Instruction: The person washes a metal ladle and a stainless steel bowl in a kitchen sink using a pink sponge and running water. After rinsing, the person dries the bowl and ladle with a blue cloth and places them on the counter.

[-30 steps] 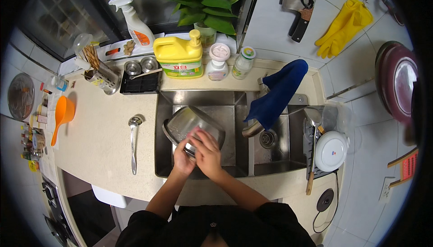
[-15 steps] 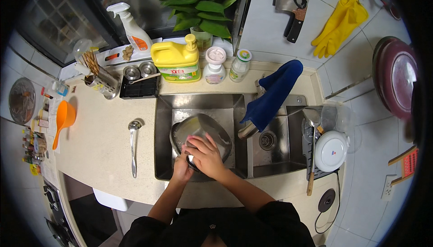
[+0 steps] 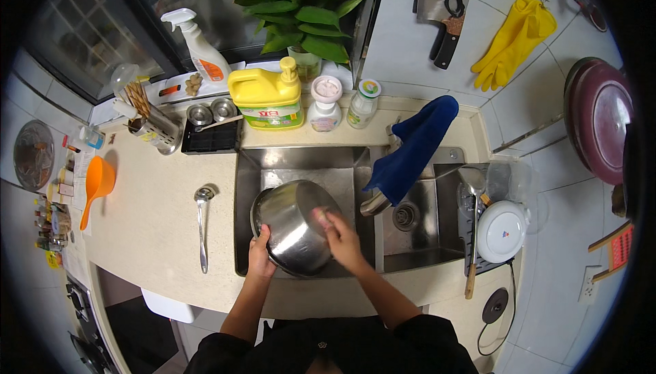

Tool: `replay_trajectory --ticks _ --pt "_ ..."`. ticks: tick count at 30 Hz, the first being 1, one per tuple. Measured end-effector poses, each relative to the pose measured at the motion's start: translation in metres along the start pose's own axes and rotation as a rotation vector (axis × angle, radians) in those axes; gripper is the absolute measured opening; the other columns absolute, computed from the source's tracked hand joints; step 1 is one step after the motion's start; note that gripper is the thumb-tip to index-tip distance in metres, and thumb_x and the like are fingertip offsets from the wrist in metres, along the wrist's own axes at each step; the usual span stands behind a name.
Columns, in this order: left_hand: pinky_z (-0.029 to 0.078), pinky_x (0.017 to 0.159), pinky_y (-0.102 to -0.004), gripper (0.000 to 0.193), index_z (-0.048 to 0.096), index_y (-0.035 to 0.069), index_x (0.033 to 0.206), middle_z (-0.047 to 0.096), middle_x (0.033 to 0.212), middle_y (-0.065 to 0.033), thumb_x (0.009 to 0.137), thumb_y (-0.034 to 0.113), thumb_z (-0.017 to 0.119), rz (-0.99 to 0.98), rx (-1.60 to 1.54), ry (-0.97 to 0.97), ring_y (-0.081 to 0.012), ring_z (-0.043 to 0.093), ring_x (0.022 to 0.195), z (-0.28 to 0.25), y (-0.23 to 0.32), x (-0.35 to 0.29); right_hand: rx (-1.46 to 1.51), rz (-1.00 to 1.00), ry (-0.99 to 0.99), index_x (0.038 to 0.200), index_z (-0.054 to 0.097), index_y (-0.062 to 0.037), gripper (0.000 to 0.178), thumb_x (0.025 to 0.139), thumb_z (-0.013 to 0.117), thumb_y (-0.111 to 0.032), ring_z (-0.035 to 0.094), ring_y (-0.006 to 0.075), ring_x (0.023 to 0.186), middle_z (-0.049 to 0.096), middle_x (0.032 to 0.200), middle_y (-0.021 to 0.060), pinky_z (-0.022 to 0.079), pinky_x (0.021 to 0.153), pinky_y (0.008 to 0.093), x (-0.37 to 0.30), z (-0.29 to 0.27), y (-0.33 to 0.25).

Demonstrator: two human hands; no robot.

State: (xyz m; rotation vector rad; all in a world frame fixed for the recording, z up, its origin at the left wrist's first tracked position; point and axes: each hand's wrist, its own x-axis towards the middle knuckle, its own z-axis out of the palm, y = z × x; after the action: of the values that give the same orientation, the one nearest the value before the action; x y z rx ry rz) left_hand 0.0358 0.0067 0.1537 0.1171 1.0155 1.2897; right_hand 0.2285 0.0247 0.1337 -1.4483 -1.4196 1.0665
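A shiny steel basin [image 3: 295, 237] is tipped over in the left sink bowl, its rounded outside turned up toward me. My left hand [image 3: 261, 254] grips its rim at the left, the thumb lying up along the metal. Against the right part of the basin's outer wall is my right hand [image 3: 342, 241]. Its fingers are bent together and smeared by motion. Anything small inside that grip is hidden from me. The basin's inside is turned away. Both forearms reach in over the front edge of the sink.
A blue cloth [image 3: 413, 148] hangs over the faucet [image 3: 374, 204], just right of the basin. Behind the sink stand a yellow jug [image 3: 270, 101], a pump bottle [image 3: 324, 104] and a glass jar [image 3: 363, 101]. A ladle [image 3: 203, 230] lies left; a white bowl [image 3: 502, 230] sits right.
The basin has been turned so more of its outer wall faces up. My right hand has moved right, away from the left one, which has shifted left to the rim.
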Motion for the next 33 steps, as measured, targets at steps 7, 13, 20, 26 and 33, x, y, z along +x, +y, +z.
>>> replay_trajectory --ticks 7,13,20,26,33 --pt "0.048 0.078 -0.036 0.039 0.05 -0.005 0.108 0.059 0.1 -0.0136 0.086 0.027 0.054 0.015 0.042 -0.048 -0.0223 0.059 0.089 0.008 0.007 -0.007 -0.004 0.254 -0.092 0.116 0.05 -0.0049 0.031 0.088 0.048 -0.018 0.058 0.0141 0.085 0.06 0.1 0.011 0.046 0.071 0.0262 0.04 -0.01 -0.017" --pt "0.048 0.078 -0.035 0.036 0.051 -0.003 0.106 0.059 0.099 -0.0128 0.086 0.027 0.053 0.04 0.012 -0.036 -0.0214 0.059 0.088 0.014 0.011 0.0 0.096 0.113 0.001 0.115 0.051 -0.0054 0.029 0.087 0.048 -0.012 0.057 0.0182 0.091 0.054 0.112 0.0122 0.045 0.076 0.0264 0.013 -0.01 -0.024" --pt "0.048 0.077 -0.0355 0.036 0.051 -0.003 0.107 0.059 0.099 -0.0128 0.087 0.028 0.051 -0.006 -0.026 -0.036 -0.0223 0.059 0.087 0.011 0.001 0.008 -0.172 -0.449 0.016 0.105 0.06 -0.0088 0.035 0.073 0.053 0.005 0.048 0.0289 0.109 0.049 0.118 0.0141 0.042 0.086 0.0338 -0.006 -0.005 -0.057" --pt "0.04 0.09 -0.0392 0.042 0.047 -0.001 0.114 0.053 0.113 -0.0132 0.089 0.033 0.046 -0.046 -0.165 -0.024 -0.0257 0.052 0.102 -0.003 0.007 0.013 -0.086 -0.185 0.07 0.11 0.054 -0.0041 0.031 0.079 0.052 0.0 0.054 0.0236 0.097 0.05 0.116 0.0145 0.046 0.079 0.0323 -0.028 -0.023 0.014" --pt "0.041 0.089 -0.0382 0.041 0.049 0.002 0.113 0.055 0.112 -0.011 0.087 0.034 0.049 -0.103 -0.275 -0.078 -0.0248 0.052 0.101 -0.018 0.02 0.017 1.148 0.764 -0.095 0.123 0.033 -0.007 0.043 0.084 0.051 -0.01 0.057 0.0236 0.088 0.051 0.107 0.0117 0.049 0.069 0.0346 -0.018 -0.091 0.001"
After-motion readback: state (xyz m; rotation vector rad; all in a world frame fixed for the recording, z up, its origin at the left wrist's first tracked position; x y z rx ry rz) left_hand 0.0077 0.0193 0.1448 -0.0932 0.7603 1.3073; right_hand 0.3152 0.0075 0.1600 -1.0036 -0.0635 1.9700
